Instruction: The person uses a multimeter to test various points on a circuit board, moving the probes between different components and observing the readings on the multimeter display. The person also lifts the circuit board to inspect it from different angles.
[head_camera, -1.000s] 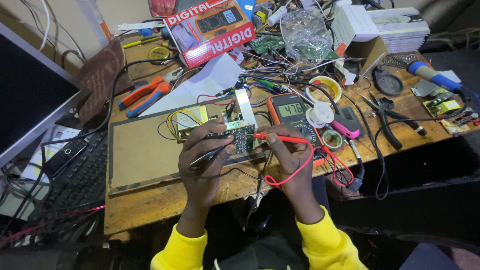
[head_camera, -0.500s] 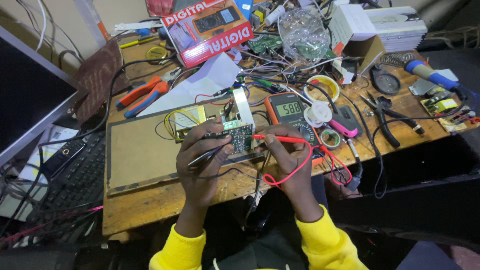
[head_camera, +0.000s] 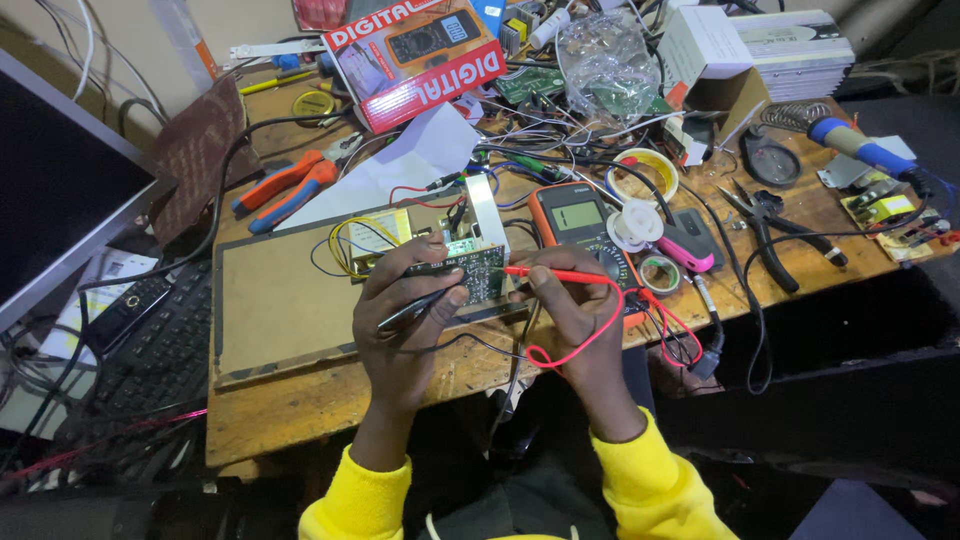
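Note:
A small green circuit board (head_camera: 470, 270) lies on a brown board (head_camera: 280, 300) near the table's front. My left hand (head_camera: 405, 310) holds a black test probe (head_camera: 412, 310) with its tip against the circuit board's left side. A red test probe (head_camera: 545, 272) is gripped in my right hand (head_camera: 570, 300), its tip touching the circuit board's right edge. Red lead wire (head_camera: 590, 335) loops over my right hand. The orange-cased multimeter (head_camera: 580, 220) sits just behind my right hand, display facing up.
Orange-handled pliers (head_camera: 290, 185) lie at the left, black pliers (head_camera: 770, 235) at the right. A red meter box (head_camera: 420, 55), a plastic bag of boards (head_camera: 610, 60), tape rolls (head_camera: 640, 175) and tangled wires crowd the back. A monitor (head_camera: 60, 190) and keyboard (head_camera: 150, 350) stand left.
Both hands stay on the circuit board with the probes; only slight shifts of the probe tips and of the camera view show.

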